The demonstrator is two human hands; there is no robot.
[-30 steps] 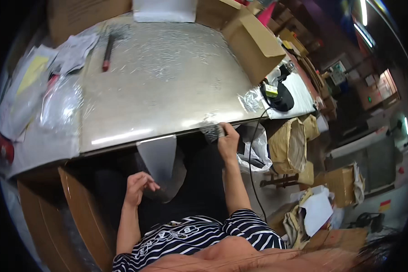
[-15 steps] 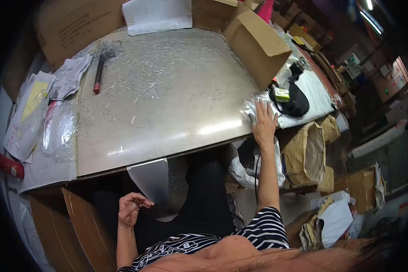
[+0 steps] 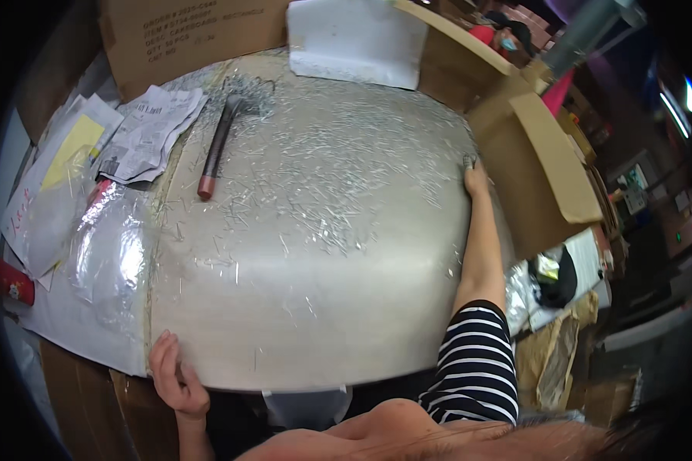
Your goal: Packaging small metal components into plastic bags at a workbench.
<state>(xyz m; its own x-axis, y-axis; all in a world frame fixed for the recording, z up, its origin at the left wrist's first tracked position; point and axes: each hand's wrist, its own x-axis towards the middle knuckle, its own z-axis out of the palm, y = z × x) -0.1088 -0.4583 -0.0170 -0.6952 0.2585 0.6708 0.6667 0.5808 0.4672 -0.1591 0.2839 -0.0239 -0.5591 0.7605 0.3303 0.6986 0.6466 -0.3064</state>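
Observation:
My left hand (image 3: 175, 376) is at the near left edge of the metal tabletop (image 3: 300, 330), fingers stretched and apart, with nothing in it. My right arm reaches far along the tabletop's right side. There my right hand (image 3: 475, 178) lies close to a cardboard flap; its fingers are small and partly hidden, so I cannot make out whether they hold anything. Many thin, shiny, pin-like metal pieces (image 3: 323, 219) are scattered over the middle and far part of the metal. A dark rod-shaped tool (image 3: 218, 146) with a reddish-brown end lies among them at the left.
Cardboard (image 3: 192, 38) and a white sheet (image 3: 354, 44) stand along the far edge; an open carton (image 3: 546, 161) walls the right. Crumpled printed paper (image 3: 154, 127), clear plastic (image 3: 111, 238) and a red can (image 3: 14, 280) sit left. Another person (image 3: 504, 38) is beyond.
My right hand has moved from the near right corner to the far right side of the tabletop. My left hand has come up from my lap to the near left edge. The view has shifted closer over the table.

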